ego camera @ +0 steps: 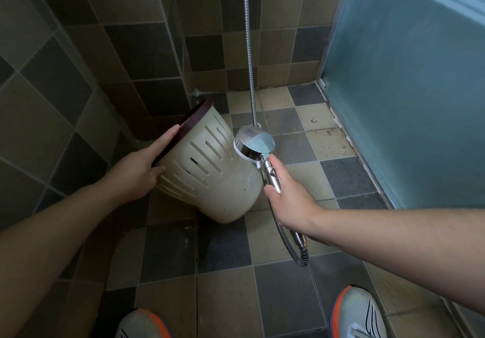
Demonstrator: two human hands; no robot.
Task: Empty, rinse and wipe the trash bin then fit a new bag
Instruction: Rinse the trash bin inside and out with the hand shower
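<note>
A cream plastic trash bin [212, 172] with slotted sides and a dark brown rim is tilted, its mouth facing left and away from me, its base low to the right over the tiled floor. My left hand [143, 169] grips the bin at its rim, thumb along the brown edge. My right hand [287, 195] holds the chrome handle of a shower head [253, 140], whose round face points at the bin's outer wall near the base. The inside of the bin is hidden. No water spray is visible.
A metal shower hose [249, 48] hangs down the tiled back wall and loops under my right wrist. A frosted blue glass door [406, 88] stands on the right. Tiled walls close the left side. My two shoes [357, 314] show at the bottom edge.
</note>
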